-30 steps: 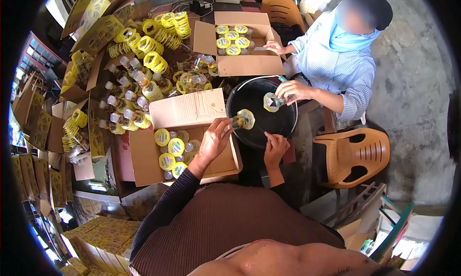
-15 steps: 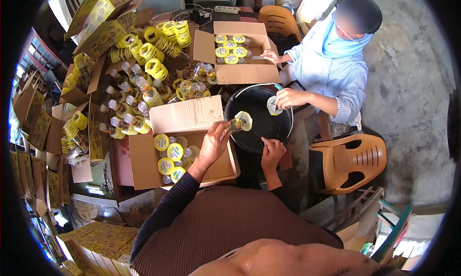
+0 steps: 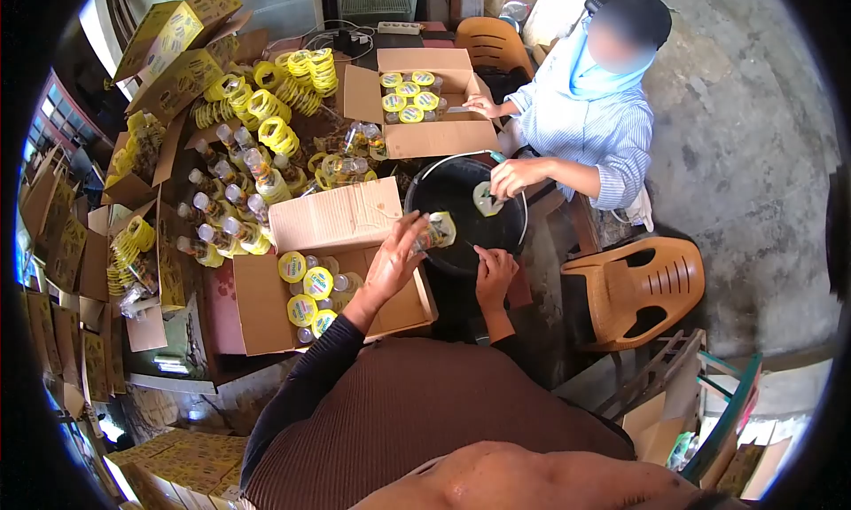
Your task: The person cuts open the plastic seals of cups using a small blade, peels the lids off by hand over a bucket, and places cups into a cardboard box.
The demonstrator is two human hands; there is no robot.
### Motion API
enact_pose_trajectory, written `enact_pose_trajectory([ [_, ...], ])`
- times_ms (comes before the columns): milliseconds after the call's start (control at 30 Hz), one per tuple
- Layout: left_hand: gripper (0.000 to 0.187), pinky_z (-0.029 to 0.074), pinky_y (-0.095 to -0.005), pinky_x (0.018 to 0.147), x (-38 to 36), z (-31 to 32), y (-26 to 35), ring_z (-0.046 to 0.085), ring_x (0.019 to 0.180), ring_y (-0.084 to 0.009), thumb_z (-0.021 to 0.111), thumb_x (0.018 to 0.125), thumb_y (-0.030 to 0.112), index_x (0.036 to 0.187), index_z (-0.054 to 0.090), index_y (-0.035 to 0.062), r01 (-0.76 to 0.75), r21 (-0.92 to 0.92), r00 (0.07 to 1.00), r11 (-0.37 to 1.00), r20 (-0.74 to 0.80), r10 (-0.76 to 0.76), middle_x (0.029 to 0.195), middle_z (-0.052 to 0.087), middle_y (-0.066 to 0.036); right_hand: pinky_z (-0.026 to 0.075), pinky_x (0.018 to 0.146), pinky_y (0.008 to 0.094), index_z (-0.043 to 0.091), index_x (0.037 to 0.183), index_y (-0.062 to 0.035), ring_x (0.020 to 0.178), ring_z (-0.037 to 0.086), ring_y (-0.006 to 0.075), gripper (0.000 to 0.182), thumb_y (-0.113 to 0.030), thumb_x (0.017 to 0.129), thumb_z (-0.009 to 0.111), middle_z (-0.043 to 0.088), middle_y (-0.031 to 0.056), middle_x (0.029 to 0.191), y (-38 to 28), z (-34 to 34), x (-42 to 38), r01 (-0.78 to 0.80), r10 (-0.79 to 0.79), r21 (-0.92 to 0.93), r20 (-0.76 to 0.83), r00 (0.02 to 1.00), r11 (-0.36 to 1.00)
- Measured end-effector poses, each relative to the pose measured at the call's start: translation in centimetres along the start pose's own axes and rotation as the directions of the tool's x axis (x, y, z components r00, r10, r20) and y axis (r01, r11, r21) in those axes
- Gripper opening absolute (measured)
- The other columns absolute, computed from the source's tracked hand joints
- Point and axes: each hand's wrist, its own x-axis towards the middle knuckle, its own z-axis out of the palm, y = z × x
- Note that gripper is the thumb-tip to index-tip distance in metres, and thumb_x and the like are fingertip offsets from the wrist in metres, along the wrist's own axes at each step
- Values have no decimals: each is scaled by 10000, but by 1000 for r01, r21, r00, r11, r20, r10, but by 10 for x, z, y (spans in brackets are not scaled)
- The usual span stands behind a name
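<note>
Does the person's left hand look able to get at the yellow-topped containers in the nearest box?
Probably: the yellow-topped containers sit in an open box close to the left hand, though the clear container it holds may hinder.

Our left hand reached forward, its fingers extended and slightly bent, the wrist bare beyond a dark sleeve; our right hand was near it, fingers curled and fingertips together.

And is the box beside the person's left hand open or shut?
Open. Its cardboard flaps are spread outward, and you can see yellow-edged round lids inside.
</note>
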Motion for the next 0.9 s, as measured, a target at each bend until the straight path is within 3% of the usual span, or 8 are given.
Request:
enact_pose_trajectory([
  [33, 539, 524, -439, 945, 1, 0, 3, 584, 1151, -378, 780, 742, 32, 1250, 609, 83, 109, -48, 994, 993, -17, -110, 1328, 539, -180, 361, 890, 406, 719, 1089, -166, 921, 543, 231, 234, -74, 908, 603, 560, 21, 932, 0, 0, -1, 4, -4, 3, -6, 1000, 1000],
  [133, 564, 532, -446, 932, -6, -1, -5, 585, 1160, -397, 781, 734, 27, 1260, 591, 93, 0, 79, 1000, 997, 18, -1, 1341, 529, -177, 364, 891, 408, 716, 1095, -165, 925, 543, 231, 240, -70, 907, 601, 562, 23, 937, -1, 0, -1, -4, 4, -6, -11, 1000, 1000],
  [267, 524, 536, -450, 922, -12, 3, -20, 581, 1162, -405, 772, 745, 30, 1236, 598, 87, 51, 76, 983, 996, 170, -63, 1344, 521, -180, 364, 893, 404, 713, 1099, -165, 927, 542, 230, 242, -69, 908, 600, 562, 23, 941, -1, -2, -2, -18, 18, -1, 0, 1000, 1000],
  [567, 464, 537, -442, 924, 0, -6, 3, 587, 1134, -407, 714, 804, 12, 1248, 596, 76, 65, 2, 995, 998, 72, -65, 1324, 532, -186, 360, 880, 390, 727, 1078, -167, 910, 549, 223, 234, -67, 895, 621, 569, 15, 924, -3, 0, 0, -24, 24, 15, -17, 1000, 1000],
  [633, 459, 537, -434, 924, 0, -6, 1, 585, 1138, -402, 704, 810, 5, 1252, 594, 63, -47, 80, 998, 996, 37, 44, 1302, 544, -186, 361, 875, 388, 728, 1081, -168, 903, 551, 217, 243, -60, 889, 624, 571, 15, 923, -2, 0, 0, -8, 8, 22, -43, 999, 1000],
  [767, 450, 539, -428, 923, 3, -8, -2, 588, 1135, -394, 701, 806, -7, 1239, 595, 56, 61, 9, 989, 998, 138, -62, 1269, 564, -184, 360, 874, 387, 729, 1080, -169, 903, 552, 212, 244, -56, 892, 623, 572, 15, 925, -1, 1, 1, -13, 14, 35, -31, 999, 999],
  [833, 423, 541, -427, 917, 5, -8, 6, 596, 1124, -389, 719, 796, 2, 1201, 612, 58, 38, 31, 999, 999, -16, -37, 1243, 584, -176, 358, 875, 381, 729, 1081, -168, 900, 553, 210, 248, -49, 890, 625, 573, 11, 924, -2, 1, 0, -13, 14, 26, -33, 999, 1000],
  [900, 410, 537, -430, 923, 5, -9, 1, 599, 1121, -386, 732, 789, 12, 1180, 620, 56, 53, -1, 995, 999, 81, -53, 1225, 594, -172, 356, 876, 378, 730, 1079, -168, 900, 553, 210, 246, -50, 889, 627, 574, 11, 923, -2, 0, 0, -17, 17, 26, -25, 1000, 1000],
])
